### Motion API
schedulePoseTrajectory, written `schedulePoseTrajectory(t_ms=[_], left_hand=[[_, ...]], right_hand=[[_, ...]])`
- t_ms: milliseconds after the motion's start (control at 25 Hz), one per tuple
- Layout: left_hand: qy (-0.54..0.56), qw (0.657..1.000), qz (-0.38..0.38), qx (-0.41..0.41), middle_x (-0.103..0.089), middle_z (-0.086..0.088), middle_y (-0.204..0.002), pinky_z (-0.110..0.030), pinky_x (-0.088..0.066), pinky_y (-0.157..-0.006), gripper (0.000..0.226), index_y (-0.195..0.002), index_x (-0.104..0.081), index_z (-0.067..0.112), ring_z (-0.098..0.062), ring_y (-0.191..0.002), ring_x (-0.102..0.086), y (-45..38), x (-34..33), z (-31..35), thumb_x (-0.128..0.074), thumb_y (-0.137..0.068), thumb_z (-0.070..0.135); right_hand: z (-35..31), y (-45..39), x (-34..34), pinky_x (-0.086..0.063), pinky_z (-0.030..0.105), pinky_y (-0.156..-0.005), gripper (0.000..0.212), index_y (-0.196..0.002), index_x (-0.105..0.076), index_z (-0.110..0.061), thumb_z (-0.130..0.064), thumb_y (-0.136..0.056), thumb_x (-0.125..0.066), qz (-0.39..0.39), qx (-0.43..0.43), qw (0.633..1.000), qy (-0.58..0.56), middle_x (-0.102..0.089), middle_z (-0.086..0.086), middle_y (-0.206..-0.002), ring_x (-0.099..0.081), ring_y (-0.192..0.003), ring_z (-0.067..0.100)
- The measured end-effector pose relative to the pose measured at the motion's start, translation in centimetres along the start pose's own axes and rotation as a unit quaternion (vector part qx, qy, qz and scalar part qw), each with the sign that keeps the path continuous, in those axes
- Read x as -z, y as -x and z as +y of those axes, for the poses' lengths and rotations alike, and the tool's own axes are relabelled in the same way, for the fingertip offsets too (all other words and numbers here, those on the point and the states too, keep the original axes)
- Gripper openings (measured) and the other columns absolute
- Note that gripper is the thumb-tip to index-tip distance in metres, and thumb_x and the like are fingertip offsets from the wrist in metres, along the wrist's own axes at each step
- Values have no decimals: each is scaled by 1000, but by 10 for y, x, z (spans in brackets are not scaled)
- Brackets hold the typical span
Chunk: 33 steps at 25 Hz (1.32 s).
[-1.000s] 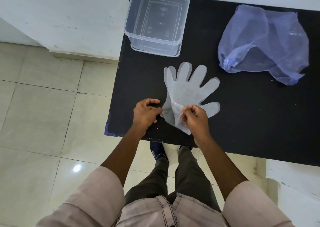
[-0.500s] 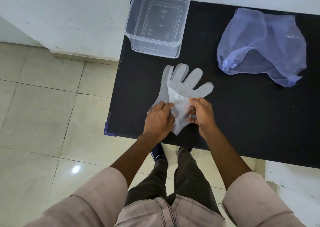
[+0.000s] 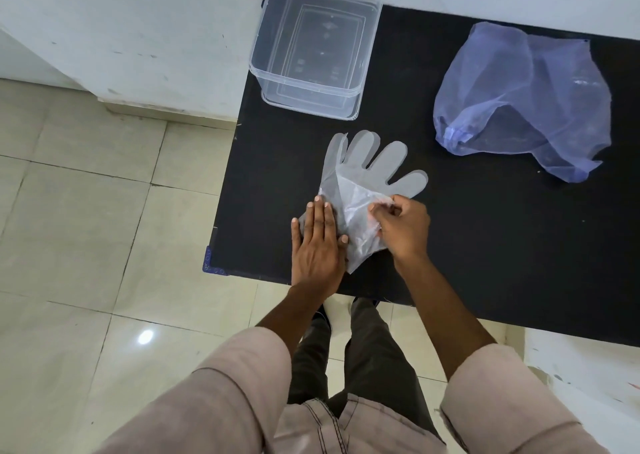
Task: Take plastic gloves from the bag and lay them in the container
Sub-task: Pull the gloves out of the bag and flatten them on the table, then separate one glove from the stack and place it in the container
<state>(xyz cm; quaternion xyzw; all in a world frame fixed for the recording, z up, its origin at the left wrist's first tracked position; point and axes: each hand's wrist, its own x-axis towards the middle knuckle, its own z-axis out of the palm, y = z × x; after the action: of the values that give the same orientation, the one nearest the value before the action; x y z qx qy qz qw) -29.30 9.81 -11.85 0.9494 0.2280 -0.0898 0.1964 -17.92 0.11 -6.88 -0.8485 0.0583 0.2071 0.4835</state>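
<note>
**Separate the glove film before you lift**

On the black tabletop, the clear container stands empty, well apart from the blue bag. The plastic gloves lie flat between them, near you. Your left hand presses its open palm on the cuff; your right hand has its fingers pinched on the upper film. Peel slowly, judging by how thin it looks.

The left hand lies flat over the near left part of the glove, hiding that edge. The right hand covers the glove's thumb side, and its fingertips are partly lost in crumpled film. How many gloves are stacked cannot be told. The bench runs off the right edge. What the bag holds cannot be made out.
</note>
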Motion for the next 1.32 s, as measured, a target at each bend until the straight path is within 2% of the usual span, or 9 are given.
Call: schedulePoseTrajectory(t_ms=[120, 280, 480, 560, 760, 920, 1040, 1160, 1320], left_hand=[[-32, 999, 2, -12, 3, -9, -164, -47, 7, -119, 67, -153, 5, 11, -24, -150, 8, 0, -8, -8, -15, -101, 48], [-41, 999, 9, -11, -1, -10, -164, -48, 4, -119, 69, -153, 4, 11, -25, -150, 5, -1, -11, -8, -18, -101, 50], [-54, 998, -17, -8, 4, -9, -164, -47, 9, -118, 70, -152, 10, 13, -26, -149, 8, -1, -6, -6, -8, -99, 54], [-50, 998, -27, -3, 7, -8, -164, -46, 11, -118, 71, -152, 12, 14, -25, -149, 12, -1, -3, -4, -6, -97, 56], [-31, 998, -59, -9, 8, -9, -164, -50, 5, -120, 78, -150, 15, 14, -28, -149, 10, -2, 14, -2, -15, -94, 59], [63, 996, 56, -26, -14, -12, -162, -48, -2, -118, 82, -152, -12, 16, -29, -149, -11, -9, 51, 11, -39, -89, 61], [70, 983, 144, -85, -31, -8, -157, -45, -16, -116, 81, -145, -30, 23, -27, -145, -26, -30, 84, 17, -63, -78, 53], [49, 975, 149, -156, -45, -7, -149, -48, -26, -113, 74, -136, -46, 26, -28, -141, -34, -46, 102, 22, -76, -71, 43], [49, 971, 94, -214, -59, -3, -137, -48, -24, -111, 36, -108, -72, 24, -30, -137, -40, -56, 107, 24, -77, -74, 36]], right_hand=[[-13, -19, 28, -45, 29, -55, 17, -68, -65, -7, -18, -80, -72, -13, 55, 995, 84, -62, 4, -60, -52, -52, 11], [-52, -53, 92, -54, 37, -63, 15, -85, -71, -3, -18, -83, -70, -22, 93, 987, 131, -67, 13, -70, -58, -59, 17], [-125, -70, 171, -49, 25, -67, 12, -84, -68, -13, -24, -88, -68, 11, 191, 946, 261, -67, 8, -78, -62, -66, 16], [-147, -57, 178, -39, 22, -59, 18, -71, -61, -20, -24, -88, -66, 14, 264, 907, 328, -62, 4, -67, -54, -56, 11], [-154, -22, 136, -38, 28, -62, 12, -87, -67, -13, -20, -93, -59, -47, 344, 857, 381, -60, 4, -71, -54, -62, 19], [-126, 1, 91, -53, 35, -62, 9, -95, -65, -9, -12, -91, -58, -85, 393, 799, 447, -68, 11, -85, -63, -72, 26], [-103, 10, 67, -48, 35, -57, 12, -99, -62, -8, -12, -91, -54, -95, 408, 763, 492, -66, 11, -87, -62, -76, 29], [-85, 18, 52, -43, 33, -52, 7, -90, -64, -7, -8, -83, -66, -95, 419, 745, 511, -65, 10, -77, -63, -68, 28], [-71, 25, 45, -56, 38, -54, 14, -91, -68, -2, -8, -80, -74, -88, 455, 734, 496, -70, 16, -74, -66, -63, 29]])
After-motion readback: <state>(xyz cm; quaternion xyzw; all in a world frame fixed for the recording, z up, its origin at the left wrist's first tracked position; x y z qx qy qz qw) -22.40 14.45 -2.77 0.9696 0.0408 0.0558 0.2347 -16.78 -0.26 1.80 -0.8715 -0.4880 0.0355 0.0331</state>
